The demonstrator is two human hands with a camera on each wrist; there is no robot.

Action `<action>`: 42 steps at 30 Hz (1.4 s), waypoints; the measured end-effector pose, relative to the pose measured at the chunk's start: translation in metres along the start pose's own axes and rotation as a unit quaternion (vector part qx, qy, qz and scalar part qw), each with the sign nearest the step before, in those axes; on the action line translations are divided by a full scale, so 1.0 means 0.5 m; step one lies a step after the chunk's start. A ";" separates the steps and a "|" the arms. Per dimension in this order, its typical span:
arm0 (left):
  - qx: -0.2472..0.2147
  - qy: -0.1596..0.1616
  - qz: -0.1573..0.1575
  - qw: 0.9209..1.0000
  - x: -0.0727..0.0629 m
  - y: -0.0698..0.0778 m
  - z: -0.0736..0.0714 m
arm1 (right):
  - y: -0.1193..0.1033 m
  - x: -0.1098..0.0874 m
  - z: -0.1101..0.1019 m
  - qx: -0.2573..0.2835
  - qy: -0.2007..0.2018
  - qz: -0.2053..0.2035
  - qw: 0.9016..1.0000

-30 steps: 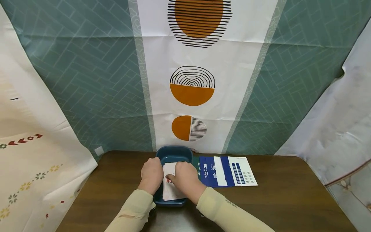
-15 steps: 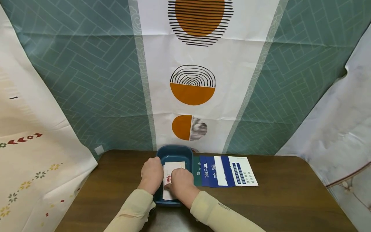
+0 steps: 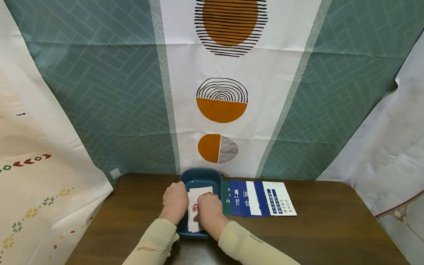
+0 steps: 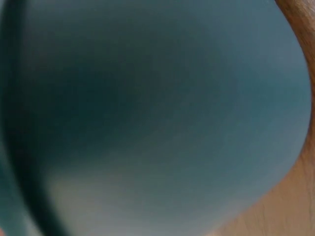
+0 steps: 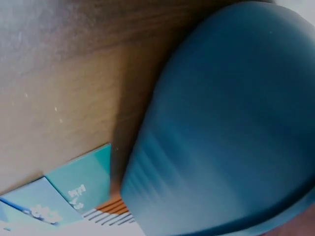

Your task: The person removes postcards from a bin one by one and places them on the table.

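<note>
A blue tray (image 3: 198, 175) sits at the back middle of the table, with white cards (image 3: 200, 191) bearing red characters inside it. My left hand (image 3: 175, 200) grips the tray's left rim, fingertips hidden. My right hand (image 3: 211, 213) is over the cards' right side and pinches them, thumb on the face and fingers out of sight. The cards' lower edges are slightly offset. In the left wrist view, the tray's outer wall (image 4: 172, 113) fills most of the frame. The right wrist view shows another outer side of the tray (image 5: 221, 118).
Right of the tray lies an overlapping row of cards: a green card (image 3: 226, 198), several blue ones (image 3: 235, 206) and a white one (image 3: 285, 198) with blue bars. The brown wooden table (image 3: 324, 221) ends at a patterned cloth (image 3: 132, 110) behind.
My right hand has shifted left and slightly down over the white cards, showing more of their upper part. The cards' edges have become offset. My left hand stays at the tray's rim.
</note>
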State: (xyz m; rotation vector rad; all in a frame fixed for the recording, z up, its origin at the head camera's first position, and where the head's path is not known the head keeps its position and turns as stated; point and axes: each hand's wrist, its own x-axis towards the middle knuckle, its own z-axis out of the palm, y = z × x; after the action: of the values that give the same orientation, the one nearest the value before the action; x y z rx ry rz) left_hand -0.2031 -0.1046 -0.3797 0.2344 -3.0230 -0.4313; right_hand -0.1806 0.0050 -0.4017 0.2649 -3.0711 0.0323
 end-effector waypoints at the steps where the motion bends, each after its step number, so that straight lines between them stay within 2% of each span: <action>1: 0.001 0.000 -0.002 1.000 -0.001 0.000 0.001 | -0.001 -0.002 -0.001 -0.010 0.008 -0.002 1.000; 7: 0.015 0.003 -0.009 1.000 -0.003 -0.001 0.005 | 0.002 -0.003 -0.008 -0.040 0.065 -0.011 0.997; 9: 0.017 0.003 -0.008 1.000 -0.002 -0.001 0.005 | 0.006 -0.002 -0.012 -0.033 0.073 -0.017 0.997; 16: 0.013 0.001 -0.011 1.000 -0.001 -0.001 0.004 | 0.028 0.005 -0.032 0.049 0.051 -0.020 0.997; 19: 0.007 -0.002 -0.011 1.000 -0.001 -0.002 0.004 | 0.038 0.005 -0.041 0.100 0.040 -0.011 0.994; 22: -0.003 -0.009 -0.012 1.000 -0.002 -0.003 0.005 | 0.048 0.004 -0.048 0.162 0.027 0.006 0.986; 26: -0.009 -0.010 -0.012 1.000 -0.003 -0.004 0.007 | 0.063 0.002 -0.057 0.251 0.006 0.028 0.968; 30: -0.008 -0.010 -0.009 1.000 -0.001 -0.005 0.006 | 0.085 0.001 -0.065 0.314 -0.007 0.036 0.949; 33: -0.007 -0.015 -0.007 1.000 0.000 -0.003 0.005 | 0.105 0.001 -0.072 0.336 0.001 0.039 0.941; 42: 0.006 -0.005 -0.008 1.000 0.000 0.000 0.004 | 0.182 -0.005 -0.102 0.343 0.080 0.054 0.934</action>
State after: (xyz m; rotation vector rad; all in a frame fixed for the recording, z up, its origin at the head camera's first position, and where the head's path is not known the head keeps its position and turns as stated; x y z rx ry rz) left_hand -0.2030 -0.1040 -0.3814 0.2593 -3.0365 -0.4183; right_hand -0.1910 0.0966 -0.3525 0.1057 -2.7834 1.0791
